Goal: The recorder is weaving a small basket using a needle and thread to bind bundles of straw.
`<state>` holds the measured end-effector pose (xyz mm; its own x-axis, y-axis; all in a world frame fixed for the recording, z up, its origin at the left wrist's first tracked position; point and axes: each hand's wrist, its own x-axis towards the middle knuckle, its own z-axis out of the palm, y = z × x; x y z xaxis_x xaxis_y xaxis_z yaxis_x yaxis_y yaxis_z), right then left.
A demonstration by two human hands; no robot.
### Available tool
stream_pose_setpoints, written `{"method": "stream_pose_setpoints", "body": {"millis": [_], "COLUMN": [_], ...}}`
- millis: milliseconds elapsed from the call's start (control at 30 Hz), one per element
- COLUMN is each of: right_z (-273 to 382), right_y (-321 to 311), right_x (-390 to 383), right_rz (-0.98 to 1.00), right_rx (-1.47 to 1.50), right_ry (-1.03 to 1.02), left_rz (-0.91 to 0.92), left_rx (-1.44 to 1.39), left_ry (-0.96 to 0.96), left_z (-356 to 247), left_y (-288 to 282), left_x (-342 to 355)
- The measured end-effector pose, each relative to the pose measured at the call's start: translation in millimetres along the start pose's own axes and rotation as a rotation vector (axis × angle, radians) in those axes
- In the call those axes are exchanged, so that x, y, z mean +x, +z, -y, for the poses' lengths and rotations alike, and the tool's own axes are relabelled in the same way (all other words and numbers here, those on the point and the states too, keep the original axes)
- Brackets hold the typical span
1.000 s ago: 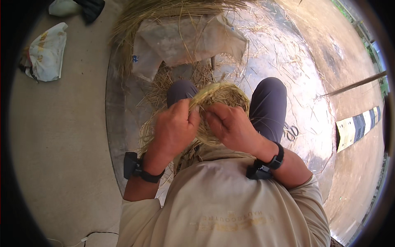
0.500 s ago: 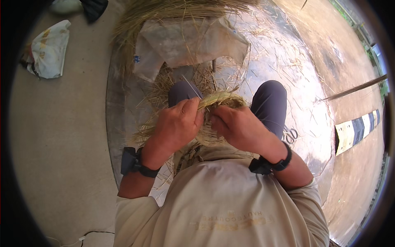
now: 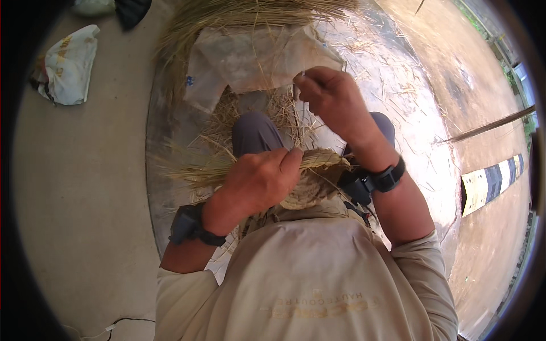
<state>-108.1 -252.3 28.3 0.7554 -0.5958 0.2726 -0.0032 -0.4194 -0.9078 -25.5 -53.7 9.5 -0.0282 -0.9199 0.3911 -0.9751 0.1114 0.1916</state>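
My left hand (image 3: 261, 176) is closed on a bundle of straw (image 3: 199, 172) whose loose ends fan out to the left. To the right of its fingers, the bundle runs into the rim of a coiled straw piece (image 3: 313, 187) in my lap, partly hidden by the hand. Raised ahead and to the right, my right hand (image 3: 333, 102) pinches a thin needle-like rod (image 3: 303, 107); its pale tip shows above the fingers. A thin strand appears to run from there down toward the left fingertips. Whether it is threaded to the rod is too fine to tell.
A large straw heap (image 3: 256, 12) lies ahead, beside a translucent plastic sheet (image 3: 244, 57). Straw scraps litter the grey ground mat (image 3: 387, 74). A white sack (image 3: 71, 65) rests at far left; a striped barrier (image 3: 493, 183) and a thin pole (image 3: 489, 124) are at right.
My right hand has moved up and away from the straw piece, drawing the thin rod and strand with it. My left hand has shifted slightly right and nearer me, still gripping the bundle.
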Motion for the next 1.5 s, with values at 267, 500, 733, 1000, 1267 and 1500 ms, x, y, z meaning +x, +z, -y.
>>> {"method": "stream_pose_setpoints", "body": {"millis": [267,500,733,1000,1267,1500], "right_z": [28.4,45.6,-100.8,-200.9,-105.1,-8.3], "right_y": [-26.8,-140.9,-370.1,-614.1,-318.8,-65.6], "right_x": [-43.0,-103.2,-151.5,-319.5,-162.3,-145.5], "right_rz": [0.176,0.208,-0.308,-0.726,-0.221,0.403], "right_rx": [0.932,-0.596,-1.160,-1.347,-0.432,0.142], "right_ry": [0.174,-0.153,0.117,0.947,0.387,0.377], "left_rz": [0.114,-0.014,0.122,0.204,0.285,0.300], "left_rx": [0.189,0.332,0.540,0.514,-0.063,-0.304], "left_ry": [-0.133,-0.410,-0.655,-1.026,-0.635,-0.438], "left_z": [21.8,113.1,169.5,185.8,83.9,12.6], "left_y": [-7.0,-78.7,-132.5,-160.6,-73.8,-38.8], "left_x": [-8.0,-51.5,-123.2,-168.7,-56.1,9.2]}}
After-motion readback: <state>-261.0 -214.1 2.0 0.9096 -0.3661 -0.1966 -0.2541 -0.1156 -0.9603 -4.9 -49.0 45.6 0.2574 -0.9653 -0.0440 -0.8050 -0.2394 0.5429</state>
